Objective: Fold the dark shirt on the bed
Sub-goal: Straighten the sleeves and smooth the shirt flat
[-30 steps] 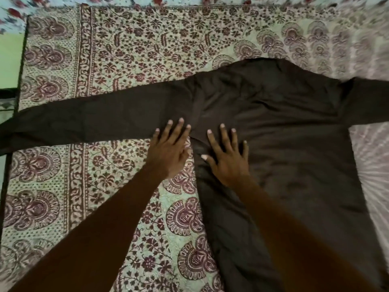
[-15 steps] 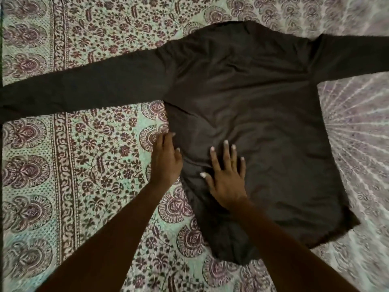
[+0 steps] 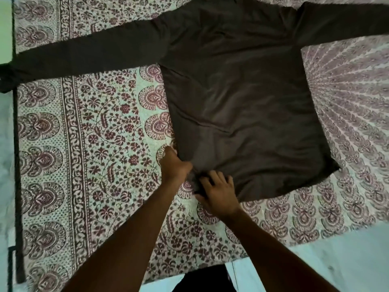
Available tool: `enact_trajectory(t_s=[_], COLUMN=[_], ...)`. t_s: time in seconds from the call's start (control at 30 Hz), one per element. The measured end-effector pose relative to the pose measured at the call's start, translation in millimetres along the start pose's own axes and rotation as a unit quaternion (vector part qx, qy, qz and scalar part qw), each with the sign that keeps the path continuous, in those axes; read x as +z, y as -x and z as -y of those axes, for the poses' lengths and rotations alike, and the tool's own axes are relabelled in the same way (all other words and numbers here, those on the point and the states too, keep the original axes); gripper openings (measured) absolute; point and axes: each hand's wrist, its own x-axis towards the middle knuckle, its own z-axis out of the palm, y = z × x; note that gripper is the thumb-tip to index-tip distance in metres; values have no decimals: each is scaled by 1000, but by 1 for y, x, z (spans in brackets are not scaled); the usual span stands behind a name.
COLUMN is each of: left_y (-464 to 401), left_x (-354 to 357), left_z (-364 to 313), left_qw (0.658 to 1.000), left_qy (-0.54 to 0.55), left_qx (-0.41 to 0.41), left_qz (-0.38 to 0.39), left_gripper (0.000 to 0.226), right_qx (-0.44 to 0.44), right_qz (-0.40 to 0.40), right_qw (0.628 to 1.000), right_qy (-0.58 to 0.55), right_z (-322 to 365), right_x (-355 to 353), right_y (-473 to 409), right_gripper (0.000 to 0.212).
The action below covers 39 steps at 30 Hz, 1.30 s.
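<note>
The dark shirt (image 3: 237,98) lies flat and spread out on the bed's patterned sheet (image 3: 101,144). Its two long sleeves stretch out to the left and right. My left hand (image 3: 174,163) is curled on the shirt's left side edge near the bottom hem. My right hand (image 3: 219,192) rests on the bottom left corner of the hem, with fingers bent into bunched cloth. Both hands sit close together at that corner.
The bed's left edge (image 3: 16,186) runs down the left side of the view. The near edge of the sheet and a pale floor (image 3: 336,260) show at the bottom right. The left sleeve's cuff hangs past the bed's left edge.
Both hands have slid down the shirt's left side from the armpit to the bottom hem corner. They were flat and spread; now their fingers are curled on the cloth.
</note>
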Motion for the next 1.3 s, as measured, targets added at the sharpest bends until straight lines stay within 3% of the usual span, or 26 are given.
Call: enact_trajectory(t_s=[0.1,0.17,0.3,0.43,0.5,0.6,0.77,0.93,1.03,1.1,1.2,1.3], left_y=[21,33,50,58,57,55,55,74,89,85,48,15], left_x=[3,4,6,17,25,31,33,30,31,32,36,41], left_z=[16,27,39,50,60,70,76,72,61,52,42,57], left_qw=[998,999,998,997,999,998,993,998,977,943,905,867], left_qy=[16,12,-12,-37,-23,33,83,-50,-193,-270,-309,-399], left_qx=[-45,-39,53,59,31,-27,-75,12,4,109,283,298], left_qz=[28,9,-39,-26,-34,-38,-37,-42,-94,-161,-73,11], left_gripper=[43,43,34,15,12,21,28,19,19,24,58,83], right_qx=[-42,-47,153,62,63,109,44,14,39,58,67,90], right_qz=[18,-19,-87,-14,6,14,-12,60,-11,-71,-118,-51], right_qw=[996,995,981,997,998,994,998,997,999,996,991,995], right_qy=[-72,-88,-80,-31,4,26,53,36,10,0,-3,-2], right_z=[13,13,-16,-39,-49,-62,-73,-76,-78,-78,-85,-96], right_x=[10,13,8,5,0,-3,-7,-4,-20,-31,-40,-37], right_y=[18,35,67,82,82,85,98,110,103,83,27,-25], right_gripper=[38,33,41,50,50,48,33,44,34,35,45,71])
